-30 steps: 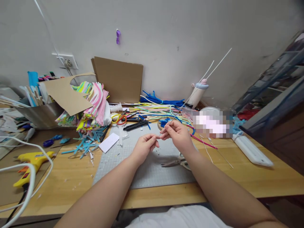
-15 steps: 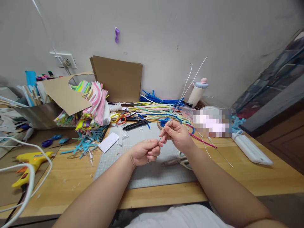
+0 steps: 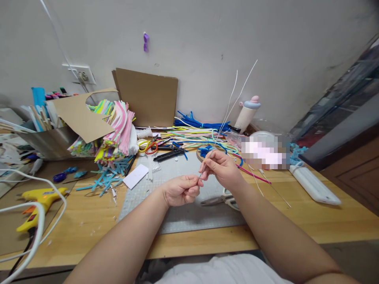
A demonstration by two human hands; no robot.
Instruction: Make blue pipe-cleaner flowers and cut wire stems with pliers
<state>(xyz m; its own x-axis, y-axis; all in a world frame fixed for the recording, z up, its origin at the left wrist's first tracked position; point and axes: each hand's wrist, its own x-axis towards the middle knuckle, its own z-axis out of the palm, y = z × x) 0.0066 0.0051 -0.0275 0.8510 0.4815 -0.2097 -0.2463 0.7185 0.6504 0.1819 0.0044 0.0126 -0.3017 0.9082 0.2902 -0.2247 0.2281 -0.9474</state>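
Note:
Two thin pale wires (image 3: 227, 113) rise from between my hands, their free ends spread apart against the wall. My left hand (image 3: 182, 190) is closed, thumb and forefinger pinching the lower part of the wires. Just up and to the right, my right hand (image 3: 221, 167) pinches the same wires a short way above. Both hands hover over a grey cutting mat (image 3: 174, 223). Under my right wrist lies a pair of scissors (image 3: 214, 201) with pale handles, partly hidden by the forearm. How the wires are joined between my fingertips is too small to tell.
Left are a yellow glue gun (image 3: 43, 203), white cables, blue scraps (image 3: 114, 179) and a pipe-cleaner bundle (image 3: 122, 118). Behind lie orange-and-yellow-handled scissors (image 3: 148, 146), black pens (image 3: 168, 155) and blue stems (image 3: 192, 123). A bottle (image 3: 247, 114) and a white case (image 3: 315, 185) are on the right.
The wires' free ends have swung slightly up and to the left. Both hands keep their pinch in nearly the same place.

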